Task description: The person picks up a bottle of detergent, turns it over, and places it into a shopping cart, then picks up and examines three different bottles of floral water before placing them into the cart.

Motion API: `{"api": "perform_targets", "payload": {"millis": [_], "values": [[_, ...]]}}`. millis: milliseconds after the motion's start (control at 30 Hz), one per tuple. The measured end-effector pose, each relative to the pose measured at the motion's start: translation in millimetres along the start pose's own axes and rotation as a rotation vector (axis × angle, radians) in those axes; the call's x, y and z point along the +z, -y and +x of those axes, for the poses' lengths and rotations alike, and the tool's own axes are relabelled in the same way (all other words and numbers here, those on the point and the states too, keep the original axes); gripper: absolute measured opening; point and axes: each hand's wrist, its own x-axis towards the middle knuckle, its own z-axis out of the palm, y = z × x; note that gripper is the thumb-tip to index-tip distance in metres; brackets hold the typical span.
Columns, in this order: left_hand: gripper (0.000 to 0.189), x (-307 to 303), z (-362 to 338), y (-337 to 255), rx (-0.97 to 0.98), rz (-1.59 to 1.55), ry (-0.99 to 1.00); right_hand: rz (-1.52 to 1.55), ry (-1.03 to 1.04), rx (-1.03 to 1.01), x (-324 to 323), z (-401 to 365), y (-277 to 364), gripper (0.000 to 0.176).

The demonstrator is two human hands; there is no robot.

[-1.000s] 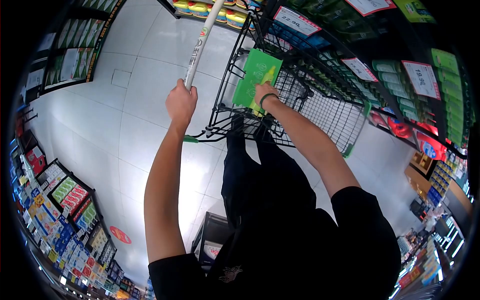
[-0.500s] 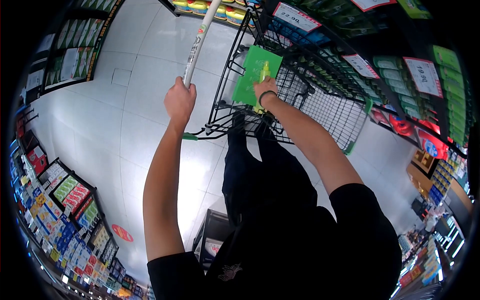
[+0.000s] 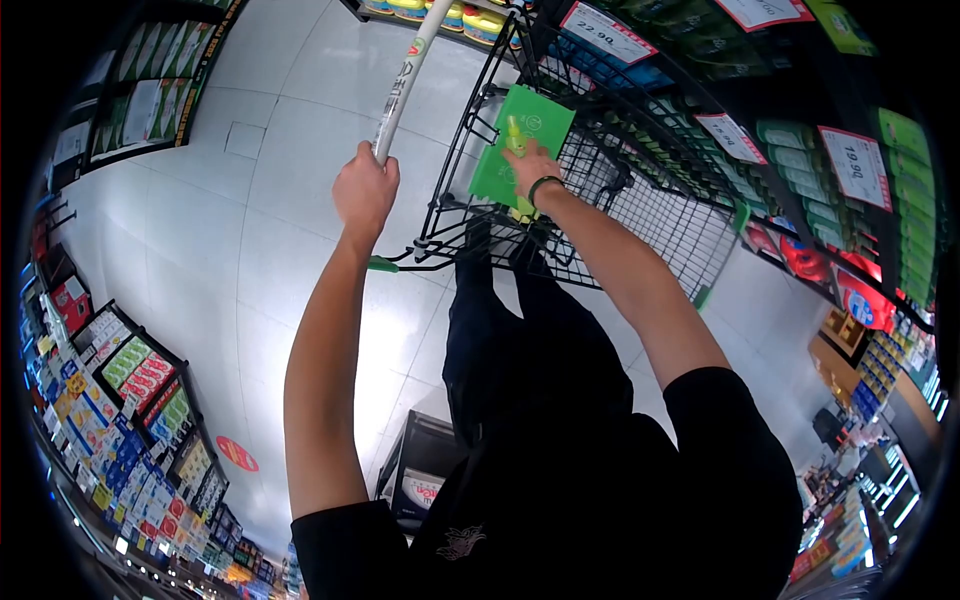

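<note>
My left hand (image 3: pixel 366 190) is closed round the lower end of a white pole (image 3: pixel 405 80) with dark printed characters and a small red-green mark. The pole slants up out of view, so its far end is hidden. My right hand (image 3: pixel 535 168), with a dark band at the wrist, is closed round a slim yellow-green bottle (image 3: pixel 515 130). The bottle's narrow top shows above my fingers. Behind it is the green panel (image 3: pixel 495 170) in the rear of a black wire shopping cart (image 3: pixel 655 215).
Shelves with green packs (image 3: pixel 790 170) and price tags (image 3: pixel 855 165) run close along the right. Yellow bottles (image 3: pixel 480 25) stand on a low shelf ahead. Other display shelves (image 3: pixel 140 90) line the left across the tiled floor (image 3: pixel 190 260). A dark bin (image 3: pixel 430 450) stands beside my legs.
My right hand and the bottle have shifted slightly, with the bottle's top now leaning more to the left. My left hand keeps hold of the pole; the view has shifted a little.
</note>
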Motion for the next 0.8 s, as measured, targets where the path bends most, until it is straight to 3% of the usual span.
{"api": "perform_targets", "payload": {"millis": [67, 167, 300, 500, 600, 667, 800], "values": [[0.026, -0.3, 0.8, -0.8, 0.006, 0.002, 0.001, -0.006, -0.028, -0.135, 9.5, 4.6, 3.9, 0.060], [0.026, 0.2, 2.0, -0.9, -0.010, 0.021, 0.011, 0.203, 0.001, -0.079, 20.4, 11.6, 7.4, 0.058], [0.026, -0.9, 1.8, -1.5, -0.003, 0.021, 0.015, 0.255, 0.013, -0.076, 23.4, 11.3, 5.0, 0.055], [0.026, 0.3, 3.1, 1.4, 0.011, 0.003, 0.005, 0.337, 0.026, -0.001, 18.9, 16.8, 4.3, 0.060], [0.026, 0.5, 2.5, 1.2, 0.014, 0.000, -0.001, 0.375, 0.005, 0.097, 19.5, 21.6, -0.5, 0.063], [0.026, -0.2, 2.3, 0.7, 0.014, 0.002, -0.005, 0.547, -0.071, 0.279, 13.8, 25.2, -2.1, 0.062], [0.025, -0.1, 3.0, 0.9, 0.009, 0.001, -0.005, 0.378, -0.079, 0.276, -1.3, 21.4, -4.5, 0.053]]}}
